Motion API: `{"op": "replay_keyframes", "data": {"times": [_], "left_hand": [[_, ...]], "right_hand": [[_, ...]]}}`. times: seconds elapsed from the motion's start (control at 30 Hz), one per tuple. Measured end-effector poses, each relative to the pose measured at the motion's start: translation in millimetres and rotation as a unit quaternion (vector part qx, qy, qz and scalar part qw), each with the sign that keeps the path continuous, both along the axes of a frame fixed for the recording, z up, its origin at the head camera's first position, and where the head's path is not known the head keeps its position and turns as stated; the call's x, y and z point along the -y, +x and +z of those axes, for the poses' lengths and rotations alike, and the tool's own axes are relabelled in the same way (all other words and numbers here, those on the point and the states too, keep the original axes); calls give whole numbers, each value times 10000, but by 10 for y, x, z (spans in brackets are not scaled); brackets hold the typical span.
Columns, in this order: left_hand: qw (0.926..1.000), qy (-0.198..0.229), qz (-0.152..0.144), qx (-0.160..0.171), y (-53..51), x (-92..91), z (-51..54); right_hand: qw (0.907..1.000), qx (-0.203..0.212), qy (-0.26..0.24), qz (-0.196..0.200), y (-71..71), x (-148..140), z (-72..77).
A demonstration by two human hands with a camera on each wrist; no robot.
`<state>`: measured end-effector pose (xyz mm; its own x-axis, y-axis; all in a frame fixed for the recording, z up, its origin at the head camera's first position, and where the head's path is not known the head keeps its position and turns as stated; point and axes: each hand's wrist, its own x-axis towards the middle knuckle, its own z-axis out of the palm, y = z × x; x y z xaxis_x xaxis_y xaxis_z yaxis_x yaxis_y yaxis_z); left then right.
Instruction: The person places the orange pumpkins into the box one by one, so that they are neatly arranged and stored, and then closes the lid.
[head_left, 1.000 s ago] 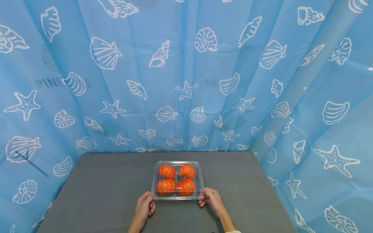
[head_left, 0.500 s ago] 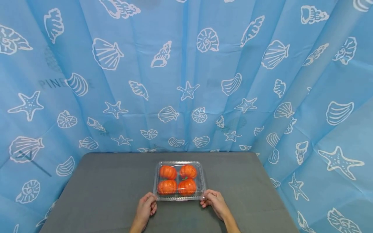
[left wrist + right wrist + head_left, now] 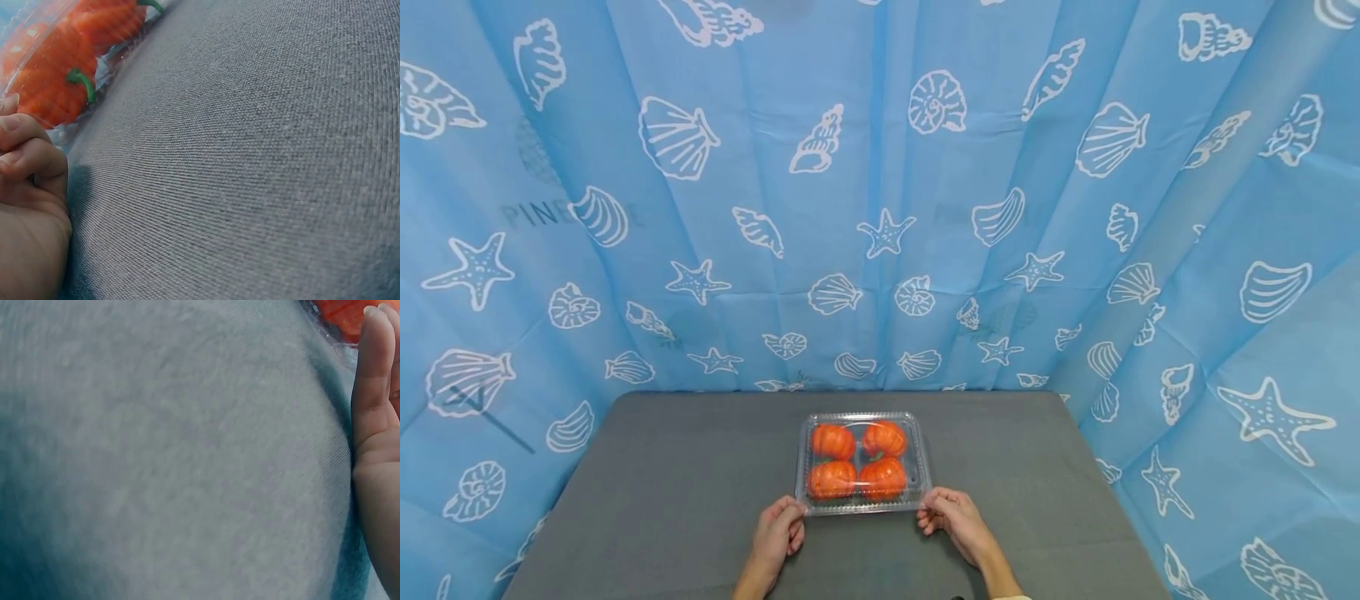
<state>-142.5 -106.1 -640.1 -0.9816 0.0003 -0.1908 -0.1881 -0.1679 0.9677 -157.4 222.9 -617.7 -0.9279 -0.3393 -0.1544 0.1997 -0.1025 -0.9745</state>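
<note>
A clear plastic clamshell box (image 3: 867,507) lies on the grey table, with several small orange pumpkins (image 3: 832,442) visible inside through its transparent top. My left hand (image 3: 775,535) pinches the near left corner of the box between thumb and fingers. At the near right corner, my right hand (image 3: 957,523) pinches the rim, its other fingers loosely bent. In the left wrist view, a pumpkin (image 3: 50,81) with a green stem shows behind the plastic, just beyond the left hand (image 3: 31,200). Only a sliver of orange pumpkin (image 3: 344,317) appears in the right wrist view, near the fingertips.
A grey cloth-covered table (image 3: 700,467) extends around the box on all sides. Blue curtains (image 3: 880,183) printed with white shells and starfish hang behind the table's far edge and along both sides.
The head view has shifted slightly, so everything appears a little further right. Both hands keep hold of the box's near corners, and the box has hardly moved on the table.
</note>
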Motion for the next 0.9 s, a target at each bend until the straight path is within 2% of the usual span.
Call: {"op": "replay_keyframes", "data": {"times": [0.3,0.43,0.53,0.63,0.73,0.8,0.9], "left_hand": [[9999,4,-74,-137,-10,54,7],[9999,65,-38,90,-26,73,22],[9999,21,-26,143,-45,86,54],[9997,-121,39,211,-70,88,100],[9987,-358,110,336,-101,79,157],[9974,-582,118,413,-126,68,201],[9935,-1024,2,495,-170,66,254]], "right_hand": [[9998,169,81,101,-26,8,-13],[9996,200,130,136,-44,12,-10],[9992,269,287,38,-61,38,14],[9973,248,681,-130,-87,78,62],[9915,19,1275,-275,-110,117,134],[9843,-194,1718,-359,-120,131,180],[9680,-544,2412,-436,-134,129,257]]}}
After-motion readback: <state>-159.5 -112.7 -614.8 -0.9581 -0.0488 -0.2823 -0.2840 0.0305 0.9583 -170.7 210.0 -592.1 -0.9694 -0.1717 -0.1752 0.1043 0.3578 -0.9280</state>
